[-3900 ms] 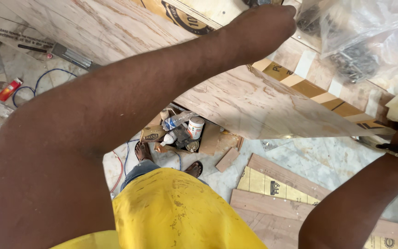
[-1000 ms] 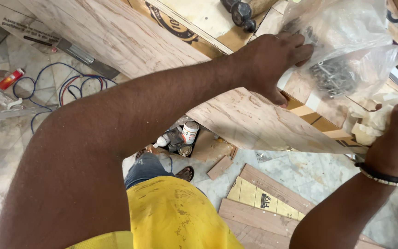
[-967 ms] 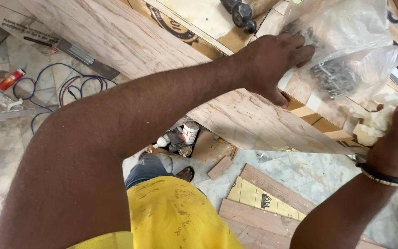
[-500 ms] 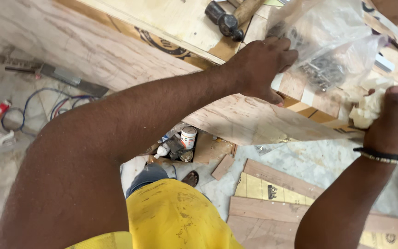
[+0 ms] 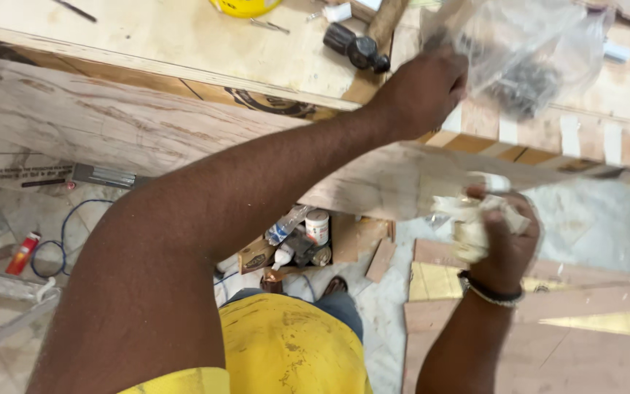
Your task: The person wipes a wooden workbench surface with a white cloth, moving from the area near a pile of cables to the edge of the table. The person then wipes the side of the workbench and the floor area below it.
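Left hand (image 5: 424,91) gripping plastic bag (image 5: 526,51), right hand (image 5: 501,233) clutching rag (image 5: 468,222) below

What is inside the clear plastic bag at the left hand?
The bag holds a dark clump of small metal pieces, probably screws. The left hand grips its edge. The creased film blurs them, so their exact kind is unclear.

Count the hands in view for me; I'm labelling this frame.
2. The left hand grips a clear plastic bag above the workbench; the right hand holds a crumpled pale wad at the board's edge.
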